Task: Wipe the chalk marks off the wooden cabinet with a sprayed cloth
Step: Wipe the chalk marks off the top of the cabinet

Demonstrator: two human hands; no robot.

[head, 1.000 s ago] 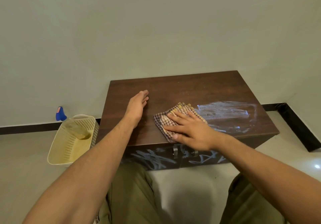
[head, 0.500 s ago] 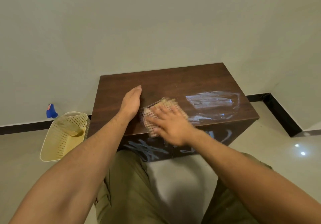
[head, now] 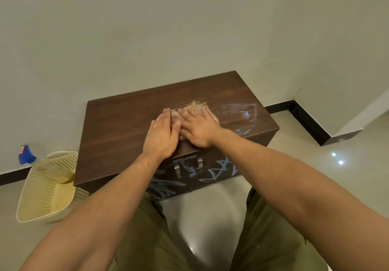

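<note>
A low dark wooden cabinet point(head: 117, 127) stands against the wall. A checked cloth point(head: 200, 108) lies on its top, and my right hand point(head: 197, 128) presses flat on it with fingers spread. My left hand point(head: 161, 137) rests flat on the cabinet top, touching the cloth's left edge and my right hand. White smeared chalk marks point(head: 242, 115) cover the top to the right of the cloth. Blue chalk scribbles point(head: 219, 170) run across both front doors below the two metal handles point(head: 199, 163).
A cream perforated plastic basket point(head: 42, 188) sits on the floor left of the cabinet. A bottle with a blue spray head point(head: 25, 155) leans in it. A black skirting board point(head: 309, 121) runs along the wall corner at right. My knees are close to the cabinet front.
My right hand slid the cloth left, then up toward the back of the top. My left hand now lies right against it. The view tilted, so the cabinet sits lower right.
</note>
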